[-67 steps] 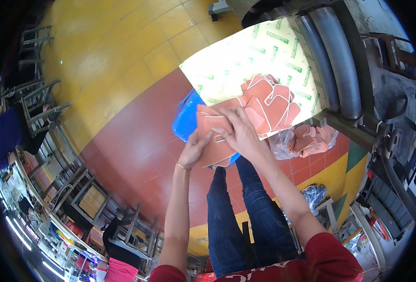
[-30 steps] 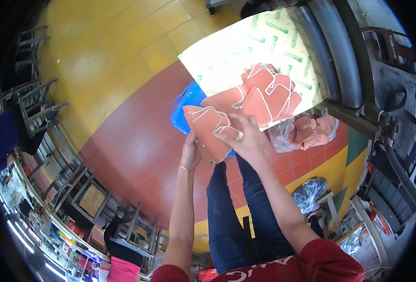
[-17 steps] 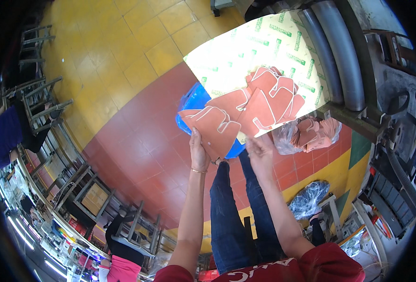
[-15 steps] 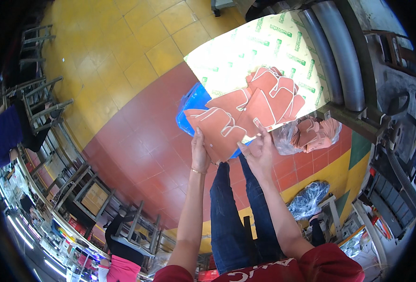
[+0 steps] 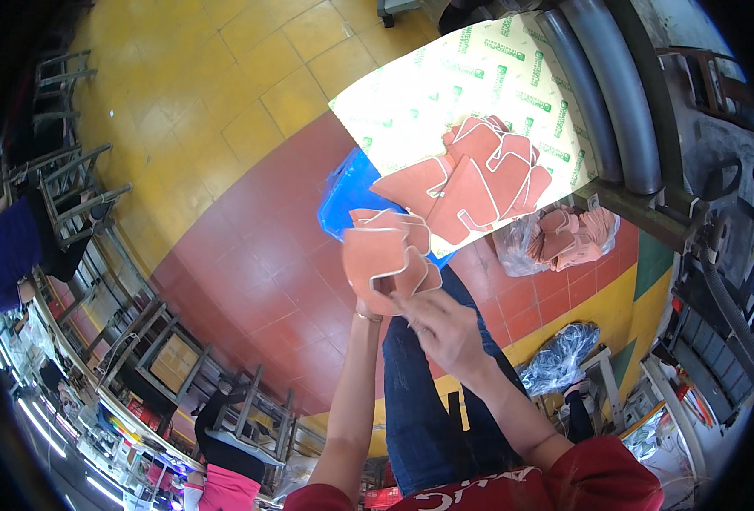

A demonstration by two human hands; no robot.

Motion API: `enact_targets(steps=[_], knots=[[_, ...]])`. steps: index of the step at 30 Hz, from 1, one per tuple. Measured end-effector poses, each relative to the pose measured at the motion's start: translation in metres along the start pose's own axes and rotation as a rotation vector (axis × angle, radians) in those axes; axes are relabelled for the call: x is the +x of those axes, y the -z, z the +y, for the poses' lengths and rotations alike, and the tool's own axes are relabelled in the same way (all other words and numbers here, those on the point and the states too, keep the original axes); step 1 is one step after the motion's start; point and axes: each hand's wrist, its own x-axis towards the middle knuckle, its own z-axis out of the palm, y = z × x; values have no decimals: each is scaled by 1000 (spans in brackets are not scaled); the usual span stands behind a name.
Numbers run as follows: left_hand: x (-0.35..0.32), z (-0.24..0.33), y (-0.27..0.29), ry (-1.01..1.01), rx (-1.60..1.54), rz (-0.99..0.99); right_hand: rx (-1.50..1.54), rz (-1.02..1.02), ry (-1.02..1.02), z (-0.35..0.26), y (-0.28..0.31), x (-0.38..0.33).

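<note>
Close in front of me, a few overlapping reddish-brown cut pieces [image 5: 374,255] with pale edges are held up and curved over. My left hand [image 5: 368,310] grips them from below and behind, its fingers mostly hidden by them. At their lower right edge, my right hand [image 5: 448,330] pinches the rim of a piece between thumb and fingers. Farther off, a loose pile of like pieces [image 5: 498,180] lies on a pale sheet with green print [image 5: 432,85]. Part of a blue plastic container [image 5: 339,204] shows beneath the sheet's left corner.
Two grey rollers [image 5: 620,102] border the sheet on the right. Below them stands a clear bag of similar pieces [image 5: 564,238] on the tiled floor. A crumpled clear plastic bag [image 5: 560,358] lies nearer me. Stools [image 5: 168,358] and seated people line the left side.
The held pieces have come nearer to me, turned and bent over. My right hand has moved left and down to their lower edge. The pile on the sheet stays put.
</note>
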Motion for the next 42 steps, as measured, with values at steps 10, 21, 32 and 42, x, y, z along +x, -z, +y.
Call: enact_targets(steps=[10,21,32,42], knots=[[-7,29,-26,91,17,-35,105,203,-414,54,-18,7],[-9,33,-42,117,-25,-7,-484,326,13,44,-3,14],[-3,20,-38,192,-357,-32,44,-8,27,-18,-22,-5],[-17,41,-32,160,-190,-10,97,322,-463,55,-19,5]])
